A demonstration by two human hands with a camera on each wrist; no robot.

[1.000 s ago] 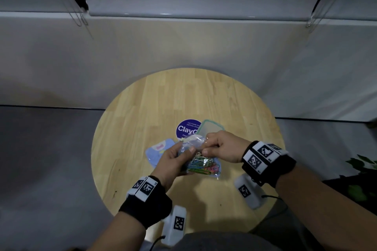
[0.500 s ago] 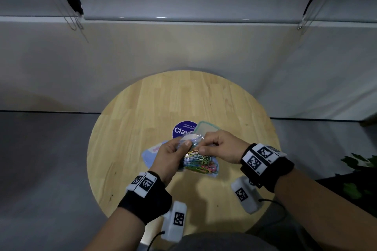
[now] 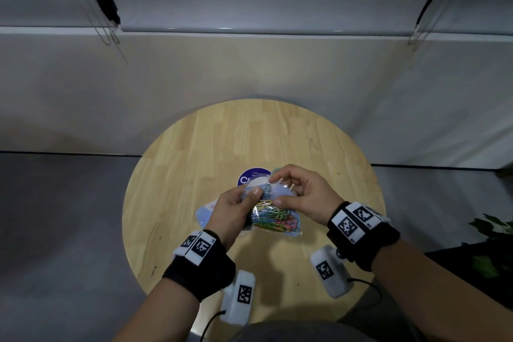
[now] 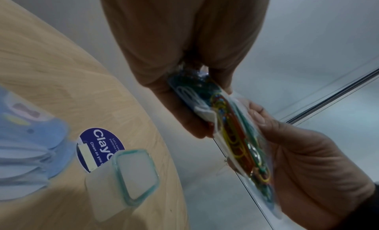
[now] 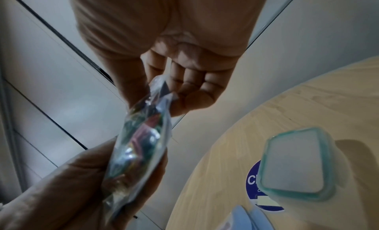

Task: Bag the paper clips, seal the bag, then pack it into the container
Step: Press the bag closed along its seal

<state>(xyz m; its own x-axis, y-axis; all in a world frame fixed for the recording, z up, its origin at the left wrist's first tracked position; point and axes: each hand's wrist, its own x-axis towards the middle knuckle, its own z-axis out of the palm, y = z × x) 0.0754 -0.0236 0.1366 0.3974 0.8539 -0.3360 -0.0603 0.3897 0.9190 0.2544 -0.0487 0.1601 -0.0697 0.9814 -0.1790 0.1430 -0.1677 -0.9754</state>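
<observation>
A clear plastic bag [image 3: 273, 219] full of coloured paper clips [image 3: 277, 221] hangs above the round wooden table [image 3: 222, 141]. My left hand [image 3: 254, 194] grips the bag's upper left part, thumb on the front. My right hand [image 3: 277, 191] pinches the bag's top edge from the right, thumb [image 4: 258, 118] pressed on its side. In the wrist views the bag [image 4: 235, 136] [image 5: 141, 144] is seen edge-on between both hands. The clear container [image 4: 133, 175] [image 5: 295, 165] with a teal rim stands open on the table beyond the hands; only its rim [image 3: 277, 171] shows in the head view.
A round purple sticker [image 3: 248, 178] lies under the container. A light blue flat object [image 3: 204, 215] lies on the table left of the bag. A wall rises behind the table. A plant [image 3: 494, 230] stands at the right edge.
My right hand's index finger has lifted away from the bag's top while the thumb stays on it. The bag now sags lower, with more of the clips showing below the hands.
</observation>
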